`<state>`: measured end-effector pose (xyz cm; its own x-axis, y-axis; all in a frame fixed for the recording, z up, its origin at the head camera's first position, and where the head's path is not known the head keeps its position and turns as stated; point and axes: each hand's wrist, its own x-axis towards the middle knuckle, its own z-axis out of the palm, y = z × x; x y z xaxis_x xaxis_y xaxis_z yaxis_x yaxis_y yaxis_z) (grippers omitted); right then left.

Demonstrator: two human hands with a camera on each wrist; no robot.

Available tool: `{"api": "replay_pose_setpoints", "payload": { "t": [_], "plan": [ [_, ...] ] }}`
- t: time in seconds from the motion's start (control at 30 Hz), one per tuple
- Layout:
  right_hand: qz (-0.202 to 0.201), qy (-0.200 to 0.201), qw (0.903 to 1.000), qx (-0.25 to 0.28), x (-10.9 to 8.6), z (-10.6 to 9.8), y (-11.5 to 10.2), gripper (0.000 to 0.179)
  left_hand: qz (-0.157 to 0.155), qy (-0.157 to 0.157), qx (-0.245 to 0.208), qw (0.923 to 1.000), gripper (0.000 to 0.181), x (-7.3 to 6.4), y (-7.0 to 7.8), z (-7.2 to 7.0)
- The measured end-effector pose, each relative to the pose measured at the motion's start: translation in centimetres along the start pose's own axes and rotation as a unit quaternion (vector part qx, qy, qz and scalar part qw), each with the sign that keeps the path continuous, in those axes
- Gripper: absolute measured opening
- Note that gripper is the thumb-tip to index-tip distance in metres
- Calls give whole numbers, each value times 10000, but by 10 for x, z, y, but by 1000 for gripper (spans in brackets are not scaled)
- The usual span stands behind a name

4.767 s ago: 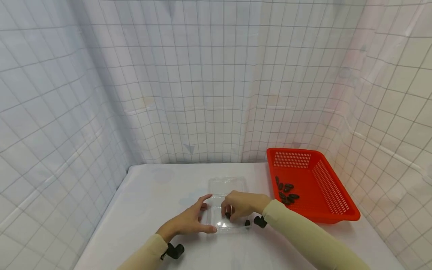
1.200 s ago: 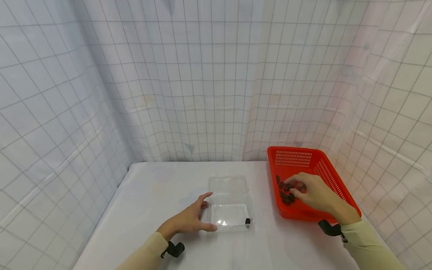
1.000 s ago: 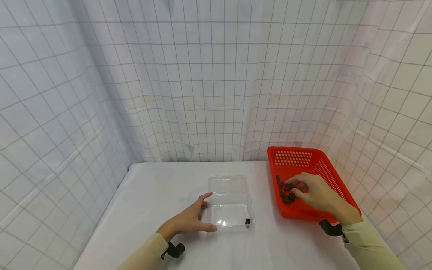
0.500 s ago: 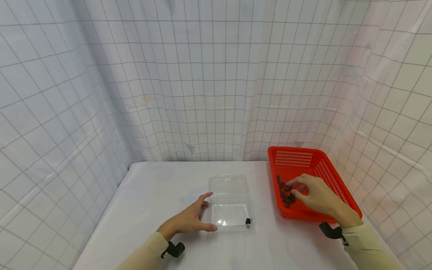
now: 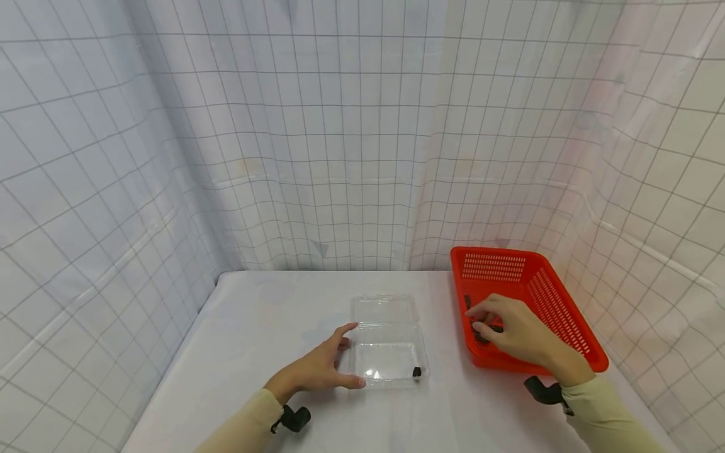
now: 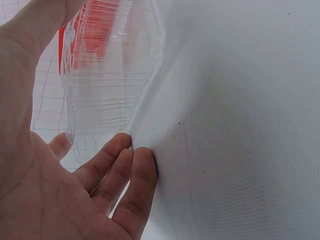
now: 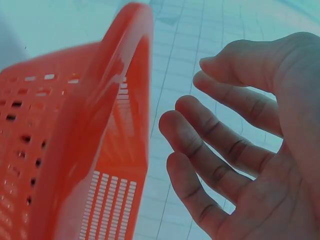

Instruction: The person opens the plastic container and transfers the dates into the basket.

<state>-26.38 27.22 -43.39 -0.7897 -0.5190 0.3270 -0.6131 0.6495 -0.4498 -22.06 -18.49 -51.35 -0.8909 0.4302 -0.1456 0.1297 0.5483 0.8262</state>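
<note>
In the head view a clear hinged plastic container (image 5: 387,362) lies open on the table. A small dark piece (image 5: 416,372) sits in its front right corner. My left hand (image 5: 317,368) rests at the container's left side, thumb at the front corner and index finger near the hinge; the left wrist view shows fingertips touching its wall. My right hand (image 5: 512,327) is over the left part of a red basket (image 5: 572,314), thumb and index fingertips close together. I see nothing between them in the right wrist view. Dark brown oval pieces (image 5: 481,338) lie below, partly hidden by the hand.
The basket's raised slotted walls and rim (image 7: 125,30) stand beside my right hand. The container's lid (image 5: 383,309) lies folded back behind its base. White gridded sheets (image 5: 362,157) hang behind and along both sides of the white table (image 5: 272,314).
My right hand has gone from the container to the basket, and in the last half second shifted left towards its left wall. My left hand has stayed at the container.
</note>
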Motion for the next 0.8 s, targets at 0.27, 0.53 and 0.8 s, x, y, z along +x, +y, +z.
{"api": "replay_pose_setpoints", "payload": {
  "t": [0.27, 0.53, 0.8],
  "plan": [
    [-344, -424, 9985, -99, 14, 11, -14, 27, -35, 23, 49, 10000, 127, -2, 3, 1],
    [-519, -1296, 9900, -223, 33, 26, -32, 29, -75, 29, 37, 10000, 127, -3, 4, 3],
    [-932, -2245, 9689, -452, 60, 44, -49, 31, -45, 38, 76, 10000, 127, -3, 5, 3]
  ]
}}
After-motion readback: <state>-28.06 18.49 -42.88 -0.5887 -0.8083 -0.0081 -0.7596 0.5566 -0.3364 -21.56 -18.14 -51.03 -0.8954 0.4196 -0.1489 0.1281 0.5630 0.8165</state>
